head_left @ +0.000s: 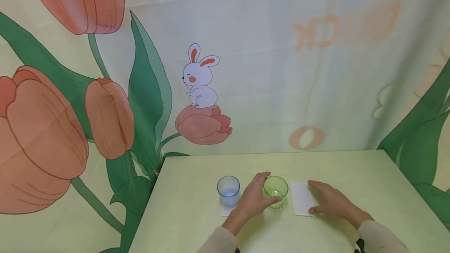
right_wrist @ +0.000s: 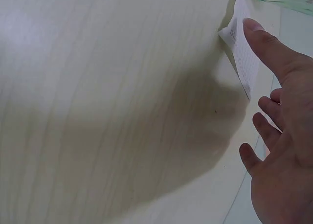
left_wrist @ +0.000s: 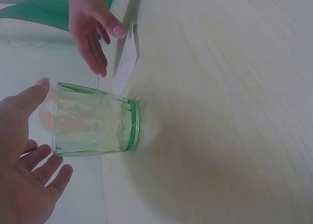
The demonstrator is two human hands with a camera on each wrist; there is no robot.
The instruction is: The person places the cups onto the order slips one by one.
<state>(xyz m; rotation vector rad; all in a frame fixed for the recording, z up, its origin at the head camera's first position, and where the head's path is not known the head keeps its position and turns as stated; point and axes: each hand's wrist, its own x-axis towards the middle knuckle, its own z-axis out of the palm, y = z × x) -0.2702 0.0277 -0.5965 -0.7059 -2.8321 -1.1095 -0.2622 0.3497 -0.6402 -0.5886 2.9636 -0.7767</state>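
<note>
A clear green glass (head_left: 275, 191) stands upright on the table. My left hand (head_left: 252, 198) reaches around its left side, thumb in front and fingers behind. In the left wrist view, the spread fingers lie close to the rim of the glass (left_wrist: 93, 121), and the thumb is apart from it. To the right of the glass lies a torn slip of lined paper (head_left: 301, 198), one corner lifted in the right wrist view. Over the paper's right edge hovers my right hand (head_left: 332, 202), its fingers extended and the thumb near the paper (right_wrist: 239, 45).
Left of my left hand, a clear blue glass (head_left: 228, 191) stands on another piece of white paper (head_left: 226, 211). The pale wood-grain table (head_left: 190, 202) ends at the back against a curtain (head_left: 260, 69) printed with tulips and a rabbit.
</note>
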